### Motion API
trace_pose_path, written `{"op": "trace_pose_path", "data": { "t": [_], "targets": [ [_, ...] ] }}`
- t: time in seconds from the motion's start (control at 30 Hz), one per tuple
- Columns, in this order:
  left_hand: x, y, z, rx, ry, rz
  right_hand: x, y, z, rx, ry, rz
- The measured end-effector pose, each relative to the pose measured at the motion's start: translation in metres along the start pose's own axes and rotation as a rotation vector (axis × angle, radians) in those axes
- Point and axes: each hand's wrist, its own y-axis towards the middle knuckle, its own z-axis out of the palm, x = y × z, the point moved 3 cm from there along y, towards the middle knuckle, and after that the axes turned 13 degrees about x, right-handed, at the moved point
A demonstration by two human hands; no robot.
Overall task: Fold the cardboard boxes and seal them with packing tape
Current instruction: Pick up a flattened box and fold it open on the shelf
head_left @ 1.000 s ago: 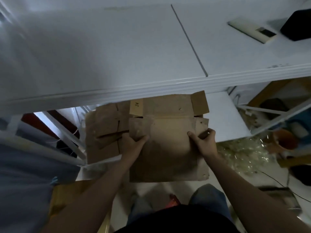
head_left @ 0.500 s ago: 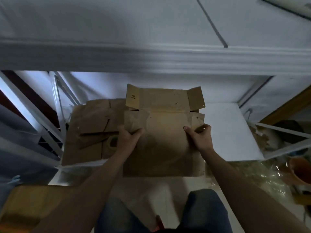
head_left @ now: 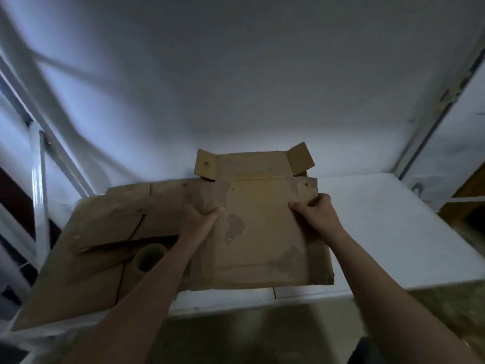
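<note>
While the flattened box [head_left: 262, 237] was gripped at both side edges, its long axis was seen to run straight away from the person, with the near edge overhanging the front of the white shelf [head_left: 393, 232] and two small end flaps [head_left: 206, 165] turned up at the far end. The left hand [head_left: 199, 219] was clamped on the left edge, thumb laid on top and the fingers tucked out of sight beneath. The right hand [head_left: 319, 214] was clamped on the right edge likewise, its fingers [head_left: 324, 200] curled round a side flap. Whether the box rested on the shelf or was lifted clear of it could not be told. Both hands were set level with each other in the far half of the panel, so neither was the nearer. The coming move was judged to be the opening of the flat sleeve into a tube, for which the two edges would have to be pushed toward each other across the short axis. A tape roll [head_left: 149, 258] was seen lying on a stack of flat cardboard [head_left: 105, 227] just left of the box, beside the left forearm and so better placed for the left hand
</note>
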Motion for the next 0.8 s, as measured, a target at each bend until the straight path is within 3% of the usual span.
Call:
{"op": "trace_pose_path", "data": {
  "t": [0.2,0.43,0.6,0.8],
  "targets": [
    [0.030,0.001,0.015,0.116,-0.072,0.082,-0.036,-0.015,0.007,-0.049,-0.005,-0.033],
    [0.033,-0.016,-0.002,0.187,-0.104,0.116,-0.018,-0.054,0.012,-0.084,-0.049,-0.081],
    [0.029,0.000,-0.009,0.157,-0.074,0.152,0.003,-0.048,0.003,-0.120,-0.093,-0.185],
    [0.000,0.026,0.008,0.128,-0.147,0.066,0.031,-0.008,-0.032,-0.069,-0.140,-0.277]
  ]
}}
